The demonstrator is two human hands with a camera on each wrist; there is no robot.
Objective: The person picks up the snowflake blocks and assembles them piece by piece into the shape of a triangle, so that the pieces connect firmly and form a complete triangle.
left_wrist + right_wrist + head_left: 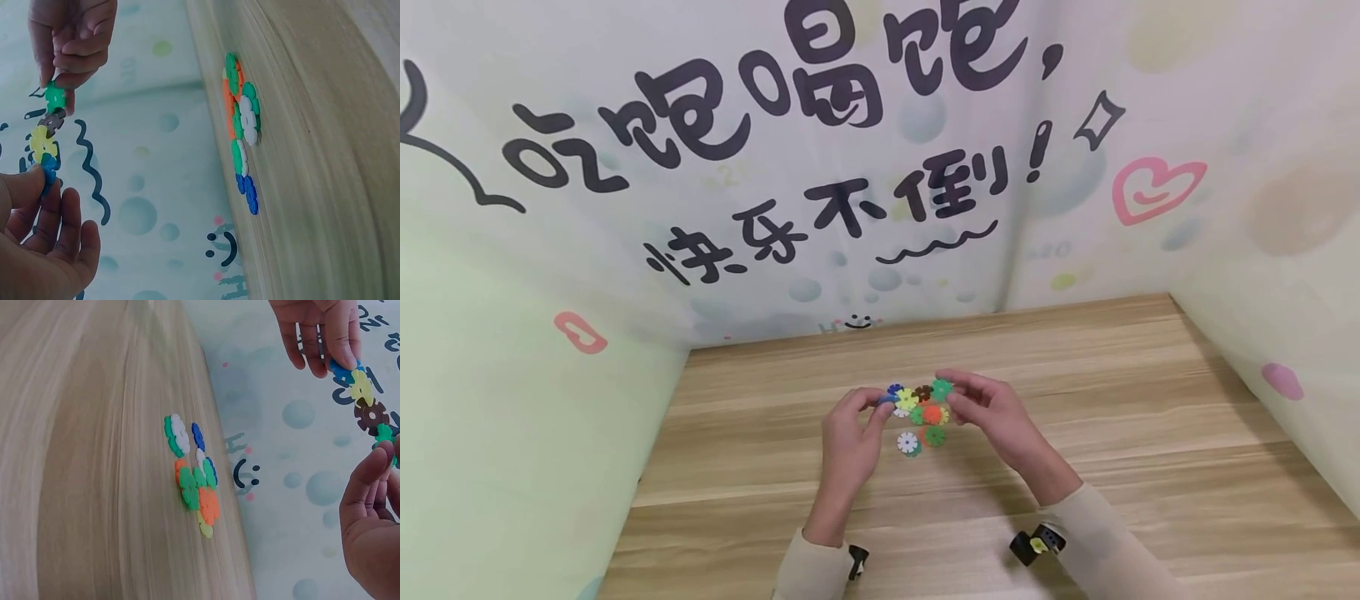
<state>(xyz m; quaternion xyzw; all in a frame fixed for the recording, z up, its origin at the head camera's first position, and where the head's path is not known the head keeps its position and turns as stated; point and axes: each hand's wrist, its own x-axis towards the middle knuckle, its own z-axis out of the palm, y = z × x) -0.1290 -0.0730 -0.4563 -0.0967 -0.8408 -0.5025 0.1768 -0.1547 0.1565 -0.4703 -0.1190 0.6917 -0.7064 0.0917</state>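
Observation:
Between my two hands hangs a short chain of linked plastic snowflake discs, held up above the wooden table. Its links run from a blue disc (49,170) through a yellow disc (360,387) and a brown disc (371,415) to a green disc (55,97). My left hand (852,437) pinches the blue end between thumb and fingers. At the other end, my right hand (1003,421) pinches the green disc, its fingertips covering part of it. Beneath the chain, loose discs lie in a small pile, among them a white disc (907,442) and an orange disc (210,505).
The wooden table (737,450) meets a printed back wall (925,283) with black lettering, and pale side walls (512,417) close in on both sides. More green and dark blue discs (251,195) lie in the pile. Black wrist devices (1037,543) sit at both sleeves.

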